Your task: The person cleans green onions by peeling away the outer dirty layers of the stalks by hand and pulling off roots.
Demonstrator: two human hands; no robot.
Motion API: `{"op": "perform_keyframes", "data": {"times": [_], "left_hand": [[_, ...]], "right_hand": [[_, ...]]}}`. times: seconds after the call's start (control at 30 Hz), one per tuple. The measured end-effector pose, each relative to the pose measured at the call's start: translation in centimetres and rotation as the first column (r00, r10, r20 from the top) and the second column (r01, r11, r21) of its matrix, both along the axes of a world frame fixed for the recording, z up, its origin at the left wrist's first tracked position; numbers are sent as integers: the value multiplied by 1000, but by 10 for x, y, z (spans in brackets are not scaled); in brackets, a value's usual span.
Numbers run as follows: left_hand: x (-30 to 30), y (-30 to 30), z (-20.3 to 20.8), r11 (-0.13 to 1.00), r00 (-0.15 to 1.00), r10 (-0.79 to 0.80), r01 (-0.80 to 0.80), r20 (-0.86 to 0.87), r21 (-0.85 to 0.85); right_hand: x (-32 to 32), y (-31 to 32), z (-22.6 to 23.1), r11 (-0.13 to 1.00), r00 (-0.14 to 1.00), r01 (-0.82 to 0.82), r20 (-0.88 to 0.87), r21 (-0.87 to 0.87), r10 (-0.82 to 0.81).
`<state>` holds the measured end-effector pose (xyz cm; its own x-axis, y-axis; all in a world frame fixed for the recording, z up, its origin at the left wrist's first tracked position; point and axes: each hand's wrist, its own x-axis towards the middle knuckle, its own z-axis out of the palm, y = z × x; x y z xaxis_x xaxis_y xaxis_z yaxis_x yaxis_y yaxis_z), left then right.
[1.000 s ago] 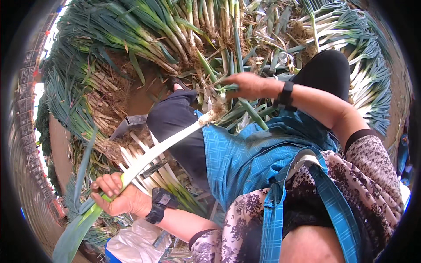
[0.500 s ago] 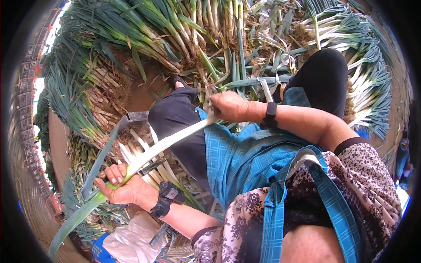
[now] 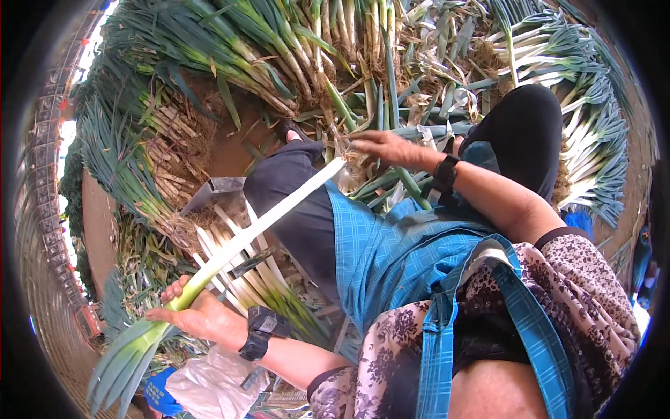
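My left hand [image 3: 195, 314] is closed round a long green onion [image 3: 262, 223], just where its white stalk turns green. The leaves fan out below that hand toward the lower left. Its bare white root end slants up over my left knee. Beside that end my right hand [image 3: 394, 149] is held with fingers stretched out, apart from the stalk. Brownish roots and skin scraps [image 3: 356, 164] show just under its fingers; whether they touch is unclear. Below the held stalk, several peeled green onions [image 3: 279, 293] lie side by side, with a dark flat strip [image 3: 251, 263] across them.
Unpeeled green onions with rooty ends [image 3: 230, 63] are heaped at the far left. Peeled ones [image 3: 583, 133] form a pile at the right. Leaf scraps [image 3: 447, 70] litter the ground between. A grey metal piece [image 3: 216, 190] stands by my left knee; a white plastic bag [image 3: 216, 380] lies lower left.
My right hand has come off the root end, moved slightly right and straightened its fingers. The long leaf that curved up by my left hand now hangs with the others.
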<state>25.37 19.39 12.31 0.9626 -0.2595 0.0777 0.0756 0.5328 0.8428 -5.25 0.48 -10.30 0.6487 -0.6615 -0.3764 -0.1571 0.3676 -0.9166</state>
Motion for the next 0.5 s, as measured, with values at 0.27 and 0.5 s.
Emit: {"op": "perform_keyframes", "data": {"times": [0.27, 0.5], "left_hand": [[4, -40, -30, 944, 952, -301, 305, -44, 128], [-15, -124, -65, 916, 933, -349, 320, 90, 241]], "right_hand": [[-18, -16, -40, 954, 863, 66, -464, -291, -201], [-46, 6, -36, 697, 939, -85, -291, -712, -182]]}}
